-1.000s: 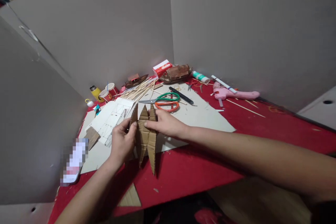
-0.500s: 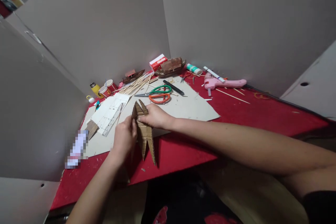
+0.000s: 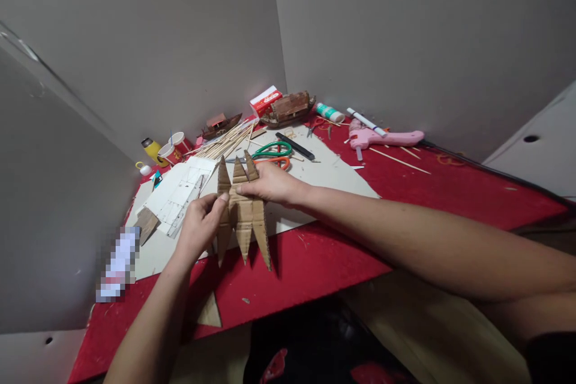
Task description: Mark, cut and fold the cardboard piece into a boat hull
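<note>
A piece of brown corrugated cardboard (image 3: 243, 216), cut into long points at its top and bottom ends and creased lengthwise, is held up between my hands above the table's front part. My left hand (image 3: 203, 219) pinches its left strip, thumb on the near face. My right hand (image 3: 270, 185) grips the upper right part, thumb pressed on the front and fingers behind it, out of sight. Just beyond the cardboard lie scissors (image 3: 272, 150) with one green and one orange handle, partly covered by the cardboard and my right hand.
A black cutter knife (image 3: 294, 146), thin wooden sticks (image 3: 229, 141) and paper drawings (image 3: 180, 195) lie on a pale sheet (image 3: 333, 174). Farther back stand two wooden boat models, a larger one (image 3: 290, 109) and a smaller one (image 3: 220, 125). A pink glue gun (image 3: 387, 137) lies right; cups (image 3: 168, 153) stand left.
The cardboard, more folded before, is now opened flatter and faces me, its left strip spread outward. My left hand has moved slightly left and up. The view has shifted a little.
</note>
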Tool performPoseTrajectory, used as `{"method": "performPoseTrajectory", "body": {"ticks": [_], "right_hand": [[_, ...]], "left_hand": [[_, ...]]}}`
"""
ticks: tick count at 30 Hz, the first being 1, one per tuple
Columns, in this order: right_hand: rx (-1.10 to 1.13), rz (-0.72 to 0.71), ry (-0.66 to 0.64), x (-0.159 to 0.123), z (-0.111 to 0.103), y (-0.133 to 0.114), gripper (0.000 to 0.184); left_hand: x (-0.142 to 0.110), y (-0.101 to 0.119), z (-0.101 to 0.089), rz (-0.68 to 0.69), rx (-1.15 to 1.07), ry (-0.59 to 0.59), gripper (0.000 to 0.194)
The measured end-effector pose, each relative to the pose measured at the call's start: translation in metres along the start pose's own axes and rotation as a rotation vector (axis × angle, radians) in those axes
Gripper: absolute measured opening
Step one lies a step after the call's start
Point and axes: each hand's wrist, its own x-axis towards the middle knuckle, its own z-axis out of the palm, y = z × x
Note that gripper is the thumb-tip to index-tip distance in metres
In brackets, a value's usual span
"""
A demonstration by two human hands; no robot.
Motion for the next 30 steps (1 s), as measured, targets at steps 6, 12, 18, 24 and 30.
{"method": "performPoseTrajectory", "body": {"ticks": [6,12,18,24,30], "right_hand": [[0.002,0.065,-0.138,-0.007,-0.003,-0.004,0.012],[-0.196,0.161,-0.160,-0.015,0.009,-0.004,0.012],[-0.374,0.099,0.037,-0.013,0.022,0.007,0.016],[-0.339,0.092,0.045,-0.014,0.025,0.000,0.015],[-0.250,0.098,-0.090,-0.018,0.019,-0.008,0.013]], "left_hand": [[-0.007,-0.002,0.006,-0.008,-0.194,0.035,0.031],[-0.011,-0.006,0.005,0.006,-0.127,0.239,0.022],[-0.012,-0.006,0.021,0.008,-0.076,0.290,0.010],[-0.006,-0.003,0.015,-0.067,-0.300,0.198,0.021],[-0.003,-0.009,0.003,-0.183,-0.608,-0.052,0.045]]}}
